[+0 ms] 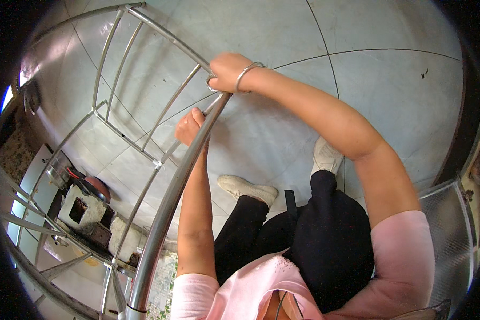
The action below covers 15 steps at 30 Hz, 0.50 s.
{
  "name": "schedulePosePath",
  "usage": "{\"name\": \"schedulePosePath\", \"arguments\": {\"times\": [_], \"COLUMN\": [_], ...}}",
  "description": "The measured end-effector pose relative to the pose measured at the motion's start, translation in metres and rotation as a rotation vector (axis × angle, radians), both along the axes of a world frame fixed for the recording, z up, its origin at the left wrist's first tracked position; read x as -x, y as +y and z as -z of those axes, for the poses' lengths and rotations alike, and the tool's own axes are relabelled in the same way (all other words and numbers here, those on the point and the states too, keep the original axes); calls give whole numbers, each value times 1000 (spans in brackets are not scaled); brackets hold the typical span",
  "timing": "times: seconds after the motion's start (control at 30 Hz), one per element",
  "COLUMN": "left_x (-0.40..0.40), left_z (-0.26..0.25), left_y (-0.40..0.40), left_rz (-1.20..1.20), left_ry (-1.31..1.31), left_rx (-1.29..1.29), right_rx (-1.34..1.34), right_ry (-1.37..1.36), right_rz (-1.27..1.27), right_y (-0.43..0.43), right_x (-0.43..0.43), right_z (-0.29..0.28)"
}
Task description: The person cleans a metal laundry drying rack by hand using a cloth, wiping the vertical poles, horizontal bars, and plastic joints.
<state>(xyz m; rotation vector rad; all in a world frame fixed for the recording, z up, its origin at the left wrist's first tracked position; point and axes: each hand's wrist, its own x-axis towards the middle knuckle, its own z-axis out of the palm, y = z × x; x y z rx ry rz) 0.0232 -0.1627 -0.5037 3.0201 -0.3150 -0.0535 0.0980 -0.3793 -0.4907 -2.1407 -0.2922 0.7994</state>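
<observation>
A frame of shiny metal tubes [164, 212] leans across the left half of the head view, with thinner crossbars joined at its corners. My right hand [230, 72], with a bangle at the wrist, is closed around the tube near the upper corner. A tuft of grey wiry material [210, 83], which looks like a steel wool scourer, shows beneath its fingers. Just below, my left hand [190, 127] grips a thinner crossbar of the same frame, thumb uppermost. The thick tube passes in front of my left wrist and hides part of it.
Grey tiles [288, 100] cover the floor around my two pale shoes [248, 188]. Beyond the frame at lower left stand a sooty concrete block [80, 210], a dark pan [98, 188] and a metal pot [58, 170]. A translucent textured panel [446, 236] stands at my right.
</observation>
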Motion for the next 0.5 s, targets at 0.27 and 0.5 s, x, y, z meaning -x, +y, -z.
{"name": "schedulePosePath", "arguments": {"times": [0.27, 0.5], "left_x": [2, 2], "left_z": [5, 2], "left_y": [-4, 5], "left_rz": [-27, -71], "left_ry": [13, 53], "left_rx": [3, 19], "right_rx": [-375, -253], "right_ry": [61, -252], "right_rz": [424, 664], "right_y": [-32, -10], "right_x": [128, 100], "right_z": [49, 7]}}
